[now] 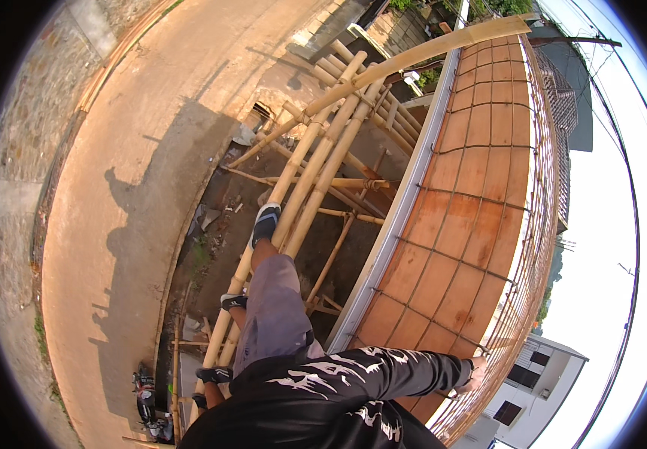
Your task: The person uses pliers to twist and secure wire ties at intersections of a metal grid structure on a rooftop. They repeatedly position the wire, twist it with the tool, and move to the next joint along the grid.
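Rebar mesh [481, 247] under right hand [478, 372]

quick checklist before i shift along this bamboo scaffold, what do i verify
1. Right hand gripping the wire mesh over the orange tile slab: ok, fingers are on it.
2. Left hand hold: cannot tell, not in view.
3. Forward foot on the bamboo poles: ok, resting on the bundle.
4. Rear foot placement: cannot tell, seems to sit at the pole's edge.
5. Pole lashings tight: cannot tell, too small.
6. Ground below: not ok, motorbikes parked beneath, long drop.
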The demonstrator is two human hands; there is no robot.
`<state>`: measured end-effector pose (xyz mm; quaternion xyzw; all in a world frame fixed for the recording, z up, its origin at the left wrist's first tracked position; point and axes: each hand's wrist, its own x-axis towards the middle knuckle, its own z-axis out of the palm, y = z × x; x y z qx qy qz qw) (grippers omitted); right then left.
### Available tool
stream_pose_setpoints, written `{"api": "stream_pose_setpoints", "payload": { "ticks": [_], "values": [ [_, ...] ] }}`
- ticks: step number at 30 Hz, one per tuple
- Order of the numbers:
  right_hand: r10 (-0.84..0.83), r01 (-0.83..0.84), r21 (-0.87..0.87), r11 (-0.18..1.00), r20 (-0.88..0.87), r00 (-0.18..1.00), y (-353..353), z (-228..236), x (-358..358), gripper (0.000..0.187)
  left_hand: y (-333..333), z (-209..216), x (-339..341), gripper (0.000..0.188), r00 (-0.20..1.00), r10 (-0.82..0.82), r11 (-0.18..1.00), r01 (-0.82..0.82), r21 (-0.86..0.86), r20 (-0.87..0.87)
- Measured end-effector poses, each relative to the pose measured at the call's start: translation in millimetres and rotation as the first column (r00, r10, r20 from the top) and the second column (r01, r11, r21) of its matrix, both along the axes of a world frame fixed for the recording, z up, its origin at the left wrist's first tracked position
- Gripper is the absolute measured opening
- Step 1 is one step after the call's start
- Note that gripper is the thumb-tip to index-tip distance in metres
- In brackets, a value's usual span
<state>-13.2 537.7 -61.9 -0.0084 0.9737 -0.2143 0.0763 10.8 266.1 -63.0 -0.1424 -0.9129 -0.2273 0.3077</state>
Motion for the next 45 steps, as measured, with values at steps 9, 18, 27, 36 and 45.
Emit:
{"api": "stream_pose_setpoints", "payload": {
  "ticks": [9, 18, 27, 36, 45],
  "values": [
    [0.006, -0.006, 0.016, 1.000, -0.010, 1.000, 21, 17, -7, 0.028, -7, 3, 19, 0.020, 0.998, 0.053, 0.998, -0.053, -0.021, -0.016],
    [-0.045, 0.046, -0.027, 0.999, 0.031, 0.999, 112, 53, 8, 0.028, -15, 1, 25, 0.021, 1.000, 0.001, 1.000, -0.001, 0.023, 0.003],
    [0.124, -0.110, 0.301, 0.947, -0.025, 0.992, 97, 41, 3, 0.037, -65, 0, 50, 0.019, 0.996, 0.059, 0.998, -0.061, 0.025, 0.073],
    [-0.092, 0.118, 0.094, 0.988, -0.250, 0.964, 109, 53, 31, 0.038, -56, 9, 37, 0.040, 1.000, -0.013, 0.996, 0.012, -0.087, -0.009],
    [-0.223, 0.240, 0.083, 0.967, -0.178, 0.958, 137, 51, 42, 0.049, -42, 17, 33, 0.055, 0.995, -0.058, 0.970, 0.077, -0.229, 0.086]
  ]
}}
